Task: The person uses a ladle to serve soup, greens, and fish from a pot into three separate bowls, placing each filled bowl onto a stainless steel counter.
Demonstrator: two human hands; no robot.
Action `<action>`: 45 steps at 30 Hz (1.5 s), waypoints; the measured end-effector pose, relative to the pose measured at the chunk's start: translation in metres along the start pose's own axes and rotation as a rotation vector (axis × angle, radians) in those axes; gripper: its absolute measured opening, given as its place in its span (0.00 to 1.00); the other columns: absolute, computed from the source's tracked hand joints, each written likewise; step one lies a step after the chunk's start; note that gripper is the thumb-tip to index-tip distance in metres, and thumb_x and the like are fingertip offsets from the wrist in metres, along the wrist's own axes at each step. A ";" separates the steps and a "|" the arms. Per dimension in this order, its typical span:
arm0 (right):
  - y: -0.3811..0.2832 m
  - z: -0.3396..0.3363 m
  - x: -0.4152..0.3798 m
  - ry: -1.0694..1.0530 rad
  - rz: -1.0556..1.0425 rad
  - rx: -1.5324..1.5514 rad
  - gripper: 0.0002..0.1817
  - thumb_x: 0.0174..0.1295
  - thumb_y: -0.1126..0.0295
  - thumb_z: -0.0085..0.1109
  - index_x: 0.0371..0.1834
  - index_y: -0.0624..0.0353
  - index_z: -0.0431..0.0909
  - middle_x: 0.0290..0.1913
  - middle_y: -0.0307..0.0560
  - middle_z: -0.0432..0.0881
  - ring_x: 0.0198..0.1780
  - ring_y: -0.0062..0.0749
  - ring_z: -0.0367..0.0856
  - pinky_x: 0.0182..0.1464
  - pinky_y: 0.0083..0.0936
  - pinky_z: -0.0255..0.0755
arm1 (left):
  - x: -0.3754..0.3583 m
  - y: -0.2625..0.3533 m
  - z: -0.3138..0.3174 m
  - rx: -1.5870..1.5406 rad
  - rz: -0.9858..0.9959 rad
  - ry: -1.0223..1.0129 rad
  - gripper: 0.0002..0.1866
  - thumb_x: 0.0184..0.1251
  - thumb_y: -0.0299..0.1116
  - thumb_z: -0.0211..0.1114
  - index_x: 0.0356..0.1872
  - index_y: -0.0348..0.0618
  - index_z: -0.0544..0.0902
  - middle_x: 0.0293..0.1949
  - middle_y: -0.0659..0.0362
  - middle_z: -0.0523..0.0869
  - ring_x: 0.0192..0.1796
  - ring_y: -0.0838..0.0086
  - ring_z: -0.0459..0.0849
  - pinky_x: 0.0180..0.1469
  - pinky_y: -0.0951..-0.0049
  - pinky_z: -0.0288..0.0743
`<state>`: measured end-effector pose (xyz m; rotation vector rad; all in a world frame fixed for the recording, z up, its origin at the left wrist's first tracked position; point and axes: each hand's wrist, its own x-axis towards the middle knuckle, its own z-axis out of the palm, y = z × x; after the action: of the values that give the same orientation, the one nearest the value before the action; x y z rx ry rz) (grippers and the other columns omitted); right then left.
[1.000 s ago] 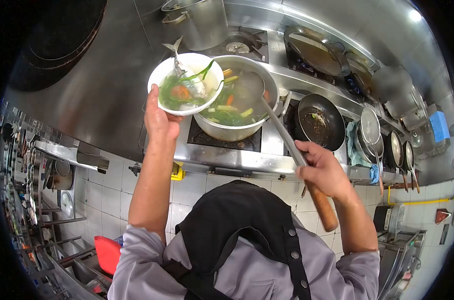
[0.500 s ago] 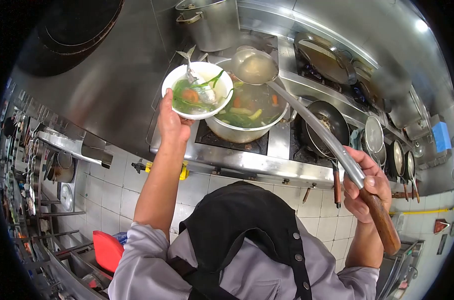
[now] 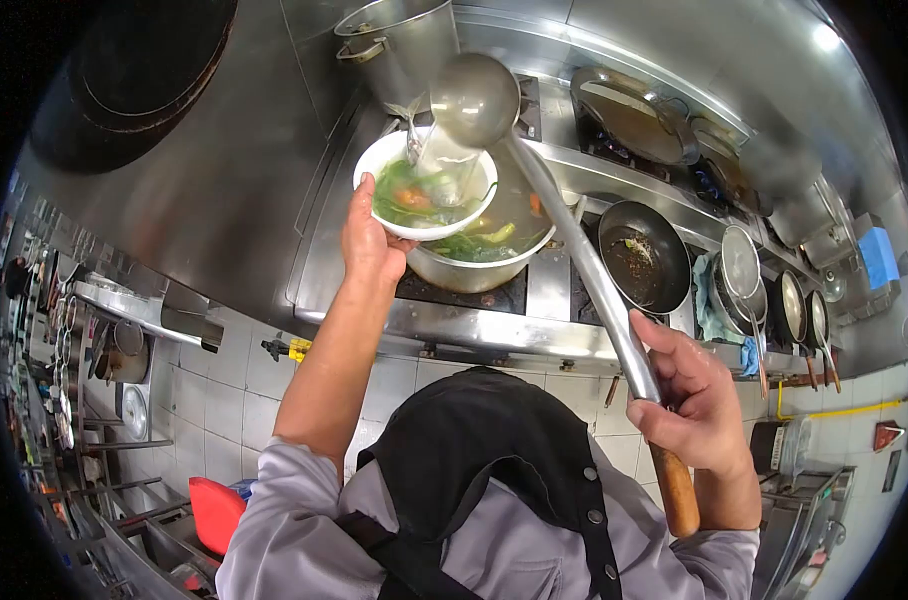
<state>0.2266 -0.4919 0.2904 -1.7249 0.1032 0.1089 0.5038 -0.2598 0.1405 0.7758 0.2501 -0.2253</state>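
Note:
My left hand (image 3: 376,235) grips a white bowl (image 3: 369,165) by its near left side, thumb at the rim. Inside lie green leaves, an orange piece and a fish (image 3: 412,135) whose tail sticks up past the rim. My right hand (image 3: 689,400) is closed around the long handle of a metal ladle (image 3: 477,100) with a wooden grip (image 3: 676,495). The ladle's head is tipped over the bowl, and cloudy broth (image 3: 444,155) pours from it. Partly hidden below the bowl, a pot (image 3: 474,275) of soup with greens and carrot sits on the stove.
A tall metal pot (image 3: 404,50) stands behind on the stove. To the right are a dark frying pan (image 3: 644,255), a large wok (image 3: 634,115) at the back, a strainer (image 3: 741,260) and more pans. A steel panel (image 3: 204,190) is at the left.
The ladle has swung left from above the pot and tipped, so its broth now falls into the bowl. My right hand moved left; the bowl shifted slightly right in view.

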 end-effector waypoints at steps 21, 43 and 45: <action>-0.015 -0.016 -0.009 0.171 0.028 0.400 0.42 0.45 0.76 0.69 0.70 0.64 0.66 0.32 0.46 0.81 0.21 0.19 0.75 0.19 0.15 0.66 | 0.002 0.004 -0.009 0.062 0.018 -0.017 0.28 0.71 0.58 0.57 0.62 0.50 0.75 0.56 0.57 0.82 0.53 0.61 0.83 0.42 0.55 0.77; -0.030 0.016 -0.064 0.213 0.051 0.597 0.41 0.44 0.74 0.69 0.66 0.74 0.66 0.26 0.58 0.81 0.13 0.25 0.73 0.09 0.17 0.63 | 0.000 0.021 -0.029 0.010 0.074 -0.045 0.24 0.73 0.55 0.57 0.59 0.51 0.74 0.50 0.59 0.84 0.44 0.66 0.88 0.32 0.67 0.81; -0.020 0.022 -0.065 0.207 0.033 0.587 0.43 0.45 0.73 0.70 0.68 0.75 0.64 0.26 0.58 0.81 0.13 0.25 0.72 0.08 0.17 0.62 | -0.002 0.021 -0.032 -0.008 0.062 -0.034 0.24 0.73 0.55 0.57 0.60 0.51 0.74 0.51 0.58 0.84 0.47 0.64 0.87 0.36 0.63 0.82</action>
<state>0.1648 -0.4663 0.3147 -1.1433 0.2871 -0.0730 0.5034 -0.2217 0.1333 0.7700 0.1944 -0.1786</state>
